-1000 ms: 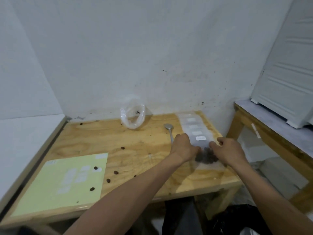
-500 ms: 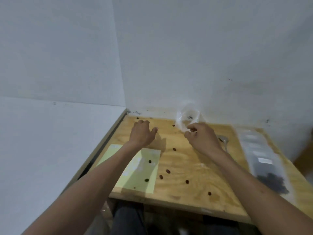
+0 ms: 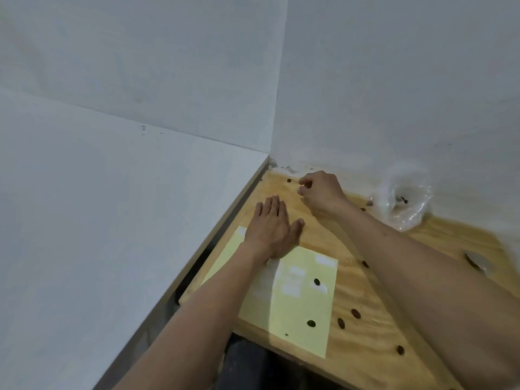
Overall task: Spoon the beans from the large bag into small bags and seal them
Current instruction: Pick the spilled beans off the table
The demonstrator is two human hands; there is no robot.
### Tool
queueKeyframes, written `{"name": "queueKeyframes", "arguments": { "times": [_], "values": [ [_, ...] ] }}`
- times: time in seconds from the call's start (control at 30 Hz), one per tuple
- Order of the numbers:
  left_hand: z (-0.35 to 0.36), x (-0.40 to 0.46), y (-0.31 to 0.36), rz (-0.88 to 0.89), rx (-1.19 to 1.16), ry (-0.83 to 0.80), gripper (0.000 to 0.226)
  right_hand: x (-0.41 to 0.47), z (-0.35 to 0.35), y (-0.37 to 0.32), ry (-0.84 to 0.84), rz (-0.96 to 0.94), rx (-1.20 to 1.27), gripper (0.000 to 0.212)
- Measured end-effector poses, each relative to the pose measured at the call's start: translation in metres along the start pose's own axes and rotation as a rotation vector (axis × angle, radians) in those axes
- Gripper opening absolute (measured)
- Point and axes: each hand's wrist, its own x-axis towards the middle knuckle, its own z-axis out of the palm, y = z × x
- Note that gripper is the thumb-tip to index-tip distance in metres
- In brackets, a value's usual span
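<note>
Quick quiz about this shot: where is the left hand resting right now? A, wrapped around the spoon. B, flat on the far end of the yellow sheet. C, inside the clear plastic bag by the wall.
B: the left hand lies palm down with straight fingers, its heel on the far end of the yellow sheet, away from the spoon and the clear plastic bag.

Two hands (image 3: 274, 225), one yellow sheet (image 3: 298, 305), one clear bag (image 3: 405, 201) — about nine loose beans (image 3: 355, 313).
</note>
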Motion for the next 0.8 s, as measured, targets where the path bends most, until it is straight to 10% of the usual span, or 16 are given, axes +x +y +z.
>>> {"name": "queueKeyframes", "arguments": {
  "times": [0.5, 0.7, 0.8],
  "values": [
    [0.000, 0.005, 0.000, -0.002, 0.005, -0.016, 0.080, 0.055, 0.042, -0.001, 0.009, -0.109, -0.171, 0.028],
    [0.000, 0.005, 0.000, -0.004, 0.018, 0.002, 0.081, 0.028, 0.008, 0.013, -0.070, 0.493, 0.978, 0.029],
    [0.001, 0.005, 0.000, -0.010, 0.017, 0.005, 0.081, 0.013, -0.024, 0.037, -0.076, 0.523, 0.899, 0.029]
  ]
}}
